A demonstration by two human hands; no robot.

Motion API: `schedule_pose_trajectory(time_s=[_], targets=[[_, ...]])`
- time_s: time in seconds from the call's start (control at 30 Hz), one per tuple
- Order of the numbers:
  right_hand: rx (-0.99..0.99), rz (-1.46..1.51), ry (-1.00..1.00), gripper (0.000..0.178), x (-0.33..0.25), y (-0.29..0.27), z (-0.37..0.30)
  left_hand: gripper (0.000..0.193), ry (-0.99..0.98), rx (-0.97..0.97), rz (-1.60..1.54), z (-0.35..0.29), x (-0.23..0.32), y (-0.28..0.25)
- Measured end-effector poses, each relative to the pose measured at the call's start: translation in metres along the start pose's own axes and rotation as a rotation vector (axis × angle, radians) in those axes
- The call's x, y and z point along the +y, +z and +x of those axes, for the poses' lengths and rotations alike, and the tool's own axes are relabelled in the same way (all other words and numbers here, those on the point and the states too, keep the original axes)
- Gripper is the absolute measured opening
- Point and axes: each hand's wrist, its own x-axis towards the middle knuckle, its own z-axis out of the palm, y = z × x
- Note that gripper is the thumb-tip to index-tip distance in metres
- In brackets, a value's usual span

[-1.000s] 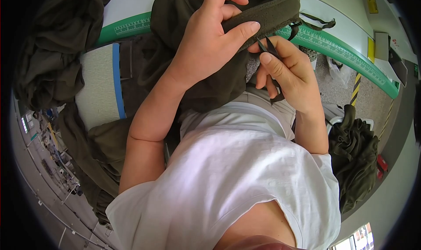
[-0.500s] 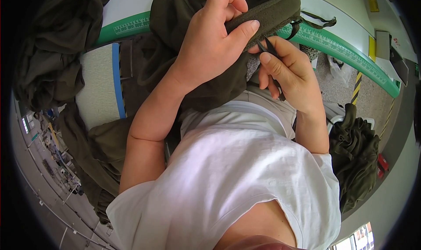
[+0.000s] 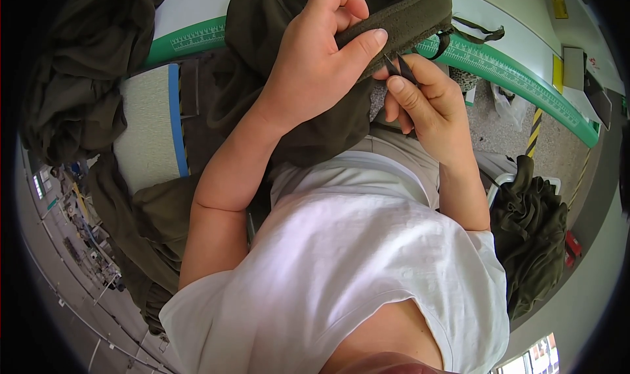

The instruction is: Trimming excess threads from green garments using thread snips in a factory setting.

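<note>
Grasping a dark green strip [image 3: 417, 21] of cloth with the left hand [image 3: 315, 65], at the top of the frame, a little right of the middle. Thumb pressed flat on the face of the strip, other fingers bent around its upper edge: a firm grip. Running from there toward the upper right, with a dark cord [image 3: 482, 31] looped near its end. Joined with more cloth [image 3: 321, 134] of the same colour, hanging in folds below the left hand.

Holding small black snips [image 3: 407, 71] in the right hand [image 3: 436, 105], just below the strip: a closed grip, with thumb laid over the tool. Two dark points showing beyond the thumb, slightly parted, directed up to the lower edge of the strip. Cannot tell about contact between points and strip.

Behind both hands, across the top, a white table [image 3: 499, 13] with a green ruler [image 3: 518, 82] along its edge. At left of the frame, a pale pad [image 3: 146, 128] with blue border, beside a dark green heap [image 3: 85, 72] in the upper left. At lower right, another heap [image 3: 528, 236] of dark green fabric.
</note>
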Motion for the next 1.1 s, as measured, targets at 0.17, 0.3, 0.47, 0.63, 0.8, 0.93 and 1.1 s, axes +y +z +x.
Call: schedule_pose_trajectory(time_s=[0.17,0.3,0.47,0.63,0.8,0.93,1.1], targets=[[0.020,-0.015,-0.008,0.016,0.000,0.001,0.002,0.019,-0.029,-0.005,-0.034,0.001,0.000,0.000],[0.159,-0.129,-0.142,0.012,0.003,-0.001,0.002,0.021,0.044,-0.001,0.064,0.002,-0.009,-0.004],[0.434,-0.396,-0.480,0.011,0.002,-0.014,0.010,0.024,0.140,0.065,0.191,-0.001,-0.009,0.001],[0.645,-0.412,-0.558,0.019,0.005,-0.042,0.020,0.028,0.144,0.089,0.179,-0.003,-0.006,-0.001],[0.612,-0.100,-0.232,0.027,0.001,-0.060,0.026,0.028,0.119,0.088,0.156,-0.008,-0.005,0.003],[0.452,0.114,-0.040,0.029,-0.002,-0.071,0.027,0.029,0.240,0.089,0.181,-0.012,-0.010,0.001],[0.181,0.510,0.131,0.027,-0.006,-0.073,0.026,0.030,0.358,0.092,0.207,-0.023,-0.009,-0.006]])
